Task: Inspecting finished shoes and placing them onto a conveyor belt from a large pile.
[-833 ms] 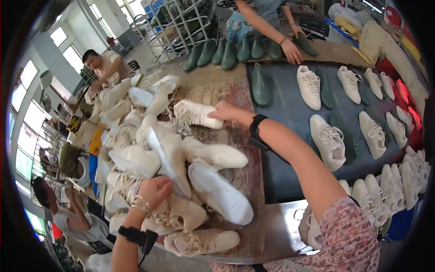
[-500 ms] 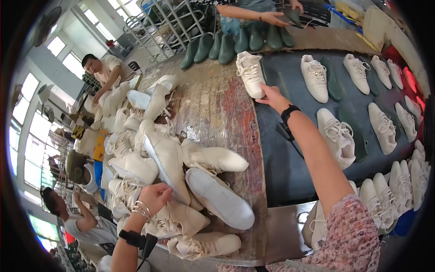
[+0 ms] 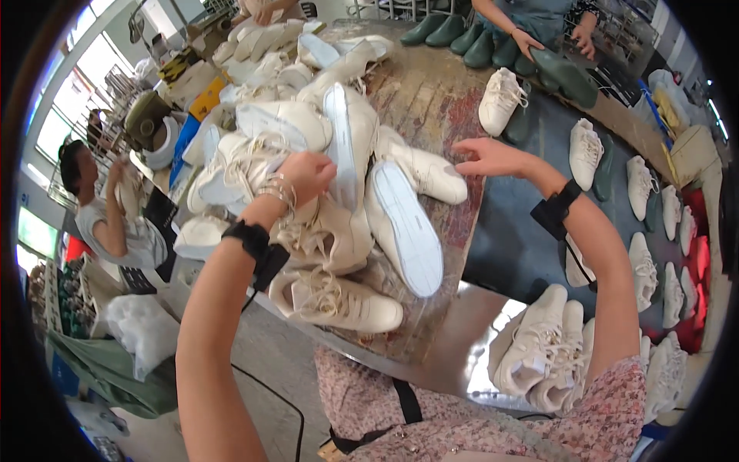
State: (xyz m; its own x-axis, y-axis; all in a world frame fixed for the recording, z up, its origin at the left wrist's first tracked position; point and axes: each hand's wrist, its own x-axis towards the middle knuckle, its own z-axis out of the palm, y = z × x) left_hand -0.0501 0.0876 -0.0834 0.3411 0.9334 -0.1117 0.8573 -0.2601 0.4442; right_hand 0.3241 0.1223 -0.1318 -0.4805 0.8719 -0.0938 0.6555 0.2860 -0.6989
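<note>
My left hand point(image 3: 309, 175) is over a heap of cream lace-up shoes with its fingers curled in. What they hold, if anything, is hidden; beside them a shoe point(image 3: 350, 142) stands on edge, its pale blue sole showing. My right hand point(image 3: 496, 158) is empty, fingers stretched out and thumb apart, above the table's edge by the toe of a cream shoe point(image 3: 431, 175). Just nearer lies an upturned shoe point(image 3: 406, 229), sole up. At the near edge of the heap a laced shoe point(image 3: 335, 302) rests on its side.
On the dark belt point(image 3: 500, 223) to the right stand a cream shoe point(image 3: 502, 102) and several more, with green shoe lasts beside them. Laced shoes point(image 3: 531, 346) stand below the belt. Across the table, another person's hand point(image 3: 527, 42) holds a green last point(image 3: 562, 73).
My right hand has let go of the cream shoe on the belt and come back left toward the heap. My left hand is still at the heap, fingers curled. The view has shifted.
</note>
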